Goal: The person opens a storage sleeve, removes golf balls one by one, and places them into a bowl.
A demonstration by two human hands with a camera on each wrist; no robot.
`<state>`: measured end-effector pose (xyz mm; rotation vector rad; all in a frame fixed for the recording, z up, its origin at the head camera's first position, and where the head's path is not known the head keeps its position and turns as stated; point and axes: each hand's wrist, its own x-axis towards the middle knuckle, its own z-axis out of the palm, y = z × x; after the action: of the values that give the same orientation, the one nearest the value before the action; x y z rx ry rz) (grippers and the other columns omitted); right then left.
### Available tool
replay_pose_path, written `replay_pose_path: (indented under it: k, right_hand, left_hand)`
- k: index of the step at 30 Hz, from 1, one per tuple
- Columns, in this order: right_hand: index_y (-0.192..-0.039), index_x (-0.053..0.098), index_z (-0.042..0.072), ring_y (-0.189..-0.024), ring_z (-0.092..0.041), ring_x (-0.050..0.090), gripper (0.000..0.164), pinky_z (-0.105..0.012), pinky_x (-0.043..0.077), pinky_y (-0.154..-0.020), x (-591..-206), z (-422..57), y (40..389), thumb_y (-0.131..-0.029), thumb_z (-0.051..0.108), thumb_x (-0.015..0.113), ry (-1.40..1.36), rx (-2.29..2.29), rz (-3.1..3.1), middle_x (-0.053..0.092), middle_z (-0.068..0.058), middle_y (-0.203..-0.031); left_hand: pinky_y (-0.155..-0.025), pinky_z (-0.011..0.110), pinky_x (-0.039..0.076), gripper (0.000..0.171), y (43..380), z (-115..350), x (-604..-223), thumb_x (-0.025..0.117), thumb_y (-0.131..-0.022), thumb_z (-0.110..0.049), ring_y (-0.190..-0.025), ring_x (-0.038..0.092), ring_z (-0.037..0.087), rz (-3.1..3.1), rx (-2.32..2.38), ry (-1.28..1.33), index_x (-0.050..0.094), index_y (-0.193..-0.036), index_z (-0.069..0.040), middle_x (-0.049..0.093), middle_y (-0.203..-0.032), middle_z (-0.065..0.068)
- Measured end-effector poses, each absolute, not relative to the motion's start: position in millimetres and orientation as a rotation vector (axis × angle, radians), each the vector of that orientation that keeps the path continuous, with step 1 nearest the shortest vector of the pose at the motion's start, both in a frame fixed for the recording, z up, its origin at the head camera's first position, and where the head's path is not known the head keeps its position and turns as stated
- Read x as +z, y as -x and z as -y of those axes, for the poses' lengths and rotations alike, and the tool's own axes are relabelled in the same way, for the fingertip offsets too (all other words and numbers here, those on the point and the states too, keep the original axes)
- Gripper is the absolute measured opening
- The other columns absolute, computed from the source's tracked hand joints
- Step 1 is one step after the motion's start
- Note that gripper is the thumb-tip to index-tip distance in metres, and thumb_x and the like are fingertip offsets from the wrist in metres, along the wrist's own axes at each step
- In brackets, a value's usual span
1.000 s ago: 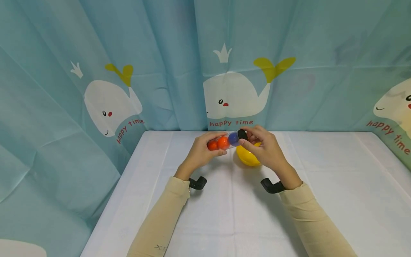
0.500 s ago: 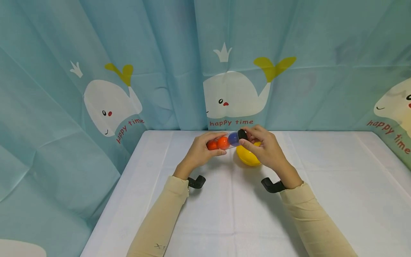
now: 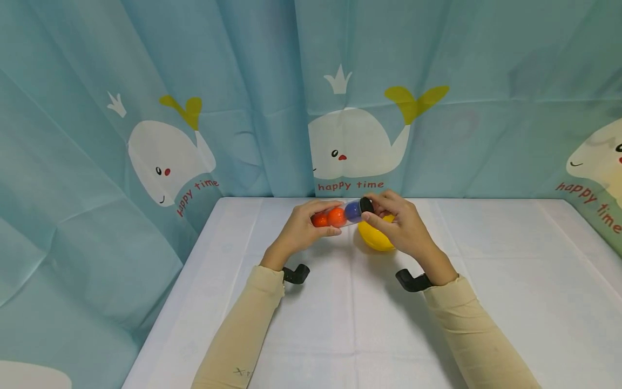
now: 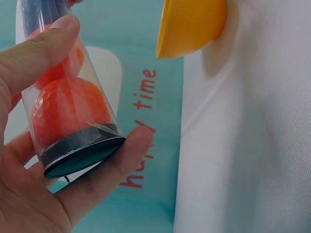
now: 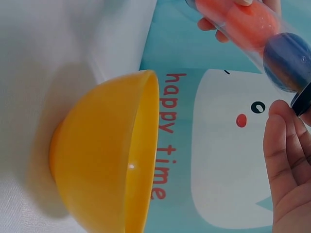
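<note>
A clear plastic tube (image 5: pixel 250 31) with dark end caps is held tilted above the table, its right end higher in the head view. Two orange balls (image 4: pixel 70 109) and a blue ball (image 5: pixel 286 60) sit in a row inside. My left hand (image 3: pixel 301 226) grips the tube's left part, thumb across its side. At the other end, my right hand (image 3: pixel 404 222) pinches the black cap (image 3: pixel 366 206) between thumb and fingers, and the cap sits on the tube's end. A yellow bowl (image 5: pixel 97 150) stands upright on the table just below, partly behind the right hand in the head view.
A white cloth covers the table (image 3: pixel 311 313). Behind it hangs a blue-green curtain (image 3: pixel 262 81) printed with white whales and lettering. Black curved wrist mounts (image 3: pixel 412 281) stick out beneath both wrists.
My left hand and wrist have drifted very slightly to the left, with the tube. My right hand keeps its pinch on the cap, and the bowl stays in place.
</note>
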<state>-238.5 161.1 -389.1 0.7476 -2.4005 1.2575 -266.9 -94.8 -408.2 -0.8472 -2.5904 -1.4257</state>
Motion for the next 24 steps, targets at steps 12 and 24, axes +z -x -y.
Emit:
replay_pose_path:
  k: [12, 24]
  right_hand:
    - [-0.129, 0.069, 0.006, -0.089, -0.013, 0.056, 0.035, -0.013, 0.049, -0.084, -389.3, -160.6, 239.2, -0.095, 0.015, 0.073, -0.775, 1.274, 2.396, 0.060, -0.004, -0.097]
    - [-0.132, 0.068, 0.006, -0.091, -0.013, 0.059, 0.036, -0.013, 0.051, -0.087, -392.6, -162.1, 240.9, -0.097, 0.013, 0.071, -0.783, 1.296, 2.409, 0.063, -0.006, -0.101]
  left_hand:
    - [-0.105, 0.039, 0.053, 0.058, 267.4, 98.7, -406.2, 0.088, -0.081, -0.022, -0.119, 0.063, 0.020, 2.605, -1.429, 0.882, 0.068, -0.136, -0.024, 0.068, -0.136, 0.000]
    - [-0.108, 0.041, 0.051, 0.059, 267.6, 100.6, -406.2, 0.087, -0.082, -0.023, -0.123, 0.061, 0.021, 2.655, -1.475, 0.854, 0.067, -0.137, -0.025, 0.066, -0.139, -0.001]
